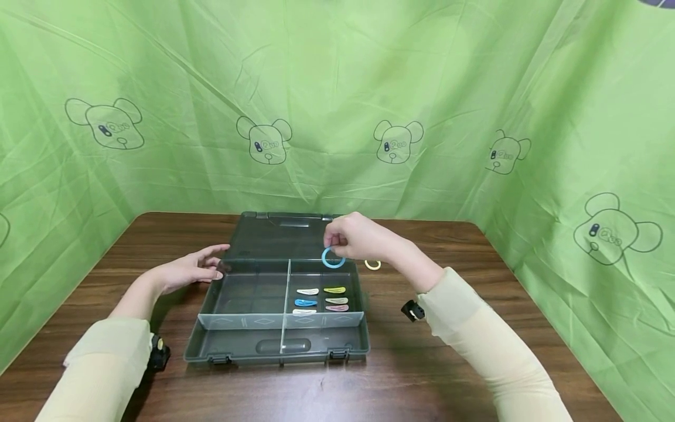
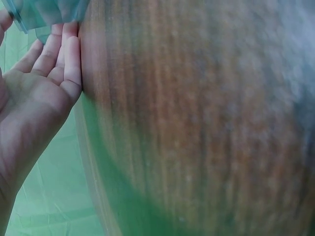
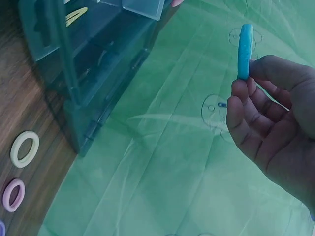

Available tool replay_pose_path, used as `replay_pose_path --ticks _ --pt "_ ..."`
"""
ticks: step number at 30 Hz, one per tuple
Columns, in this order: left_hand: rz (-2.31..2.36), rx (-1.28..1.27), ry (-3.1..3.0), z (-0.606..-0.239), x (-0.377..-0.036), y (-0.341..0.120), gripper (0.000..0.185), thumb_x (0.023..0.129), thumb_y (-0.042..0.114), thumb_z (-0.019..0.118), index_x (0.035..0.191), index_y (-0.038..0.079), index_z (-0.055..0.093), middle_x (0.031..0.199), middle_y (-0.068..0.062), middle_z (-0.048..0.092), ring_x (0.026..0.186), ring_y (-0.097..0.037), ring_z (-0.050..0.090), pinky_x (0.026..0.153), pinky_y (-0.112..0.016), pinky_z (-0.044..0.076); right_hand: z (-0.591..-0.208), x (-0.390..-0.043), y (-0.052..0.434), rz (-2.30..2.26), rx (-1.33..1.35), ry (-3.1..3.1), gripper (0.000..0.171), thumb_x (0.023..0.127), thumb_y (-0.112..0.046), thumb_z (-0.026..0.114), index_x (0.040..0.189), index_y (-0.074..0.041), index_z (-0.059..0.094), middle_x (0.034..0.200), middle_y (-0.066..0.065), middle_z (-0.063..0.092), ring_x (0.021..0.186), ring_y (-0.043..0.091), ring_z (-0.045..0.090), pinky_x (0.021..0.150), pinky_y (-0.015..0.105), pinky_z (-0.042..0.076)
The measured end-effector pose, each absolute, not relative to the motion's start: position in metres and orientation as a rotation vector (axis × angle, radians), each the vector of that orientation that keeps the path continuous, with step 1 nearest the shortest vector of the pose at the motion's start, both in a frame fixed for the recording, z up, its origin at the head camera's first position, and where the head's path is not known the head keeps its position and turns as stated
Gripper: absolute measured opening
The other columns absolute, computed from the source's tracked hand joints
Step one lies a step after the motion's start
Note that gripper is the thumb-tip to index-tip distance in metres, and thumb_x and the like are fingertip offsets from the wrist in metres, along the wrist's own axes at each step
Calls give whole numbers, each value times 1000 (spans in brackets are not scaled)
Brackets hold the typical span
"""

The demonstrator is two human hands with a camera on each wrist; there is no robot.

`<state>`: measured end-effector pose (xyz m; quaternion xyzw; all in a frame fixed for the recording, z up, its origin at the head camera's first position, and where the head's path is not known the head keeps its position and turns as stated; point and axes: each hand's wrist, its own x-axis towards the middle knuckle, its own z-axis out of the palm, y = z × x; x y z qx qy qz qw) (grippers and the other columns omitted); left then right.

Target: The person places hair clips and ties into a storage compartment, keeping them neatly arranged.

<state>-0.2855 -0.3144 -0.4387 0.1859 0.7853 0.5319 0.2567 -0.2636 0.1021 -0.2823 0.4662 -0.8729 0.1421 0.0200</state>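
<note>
My right hand (image 1: 364, 236) pinches a blue hair tie (image 1: 333, 267) between thumb and fingertips, above the back right compartment of a dark see-through plastic box (image 1: 227, 340). In the right wrist view the blue hair tie (image 3: 243, 54) stands edge-on in the fingertips. Several snap hair clips lie in two columns in that compartment, among them a blue clip (image 1: 306, 303) and a pink clip (image 1: 337, 308). At the box's left side, my left hand (image 1: 184, 271) touches the edge, its fingers fairly straight in the left wrist view.
The box's lid (image 1: 279, 237) lies opened toward the back. Right of the box are a pale yellow hair tie (image 3: 15, 150) and a pink hair tie (image 3: 6, 197), with part of a purple one at the view's edge. Green cloth (image 1: 327, 76) surrounds the wooden table (image 1: 432, 363).
</note>
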Motion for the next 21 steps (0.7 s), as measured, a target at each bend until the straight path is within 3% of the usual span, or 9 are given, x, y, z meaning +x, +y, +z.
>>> replay_pose_path --ticks 10,21 --pt "1435 507 2135 -438 -284 -316 77 95 14 55 152 10 3 143 -34 25 118 -29 52 89 -22 45 -282 -262 67 420 1555 -2669 10 85 -5 63 87 -14 68 78 -7 60 70 4 51 66 17 44" --pt "1431 496 2142 -433 -281 -311 77 95 15 55 152 9 4 140 -34 28 117 -28 53 88 -22 45 -297 -269 26 397 1694 -2634 9 84 -7 63 89 -13 69 79 -5 61 70 5 52 67 15 43"
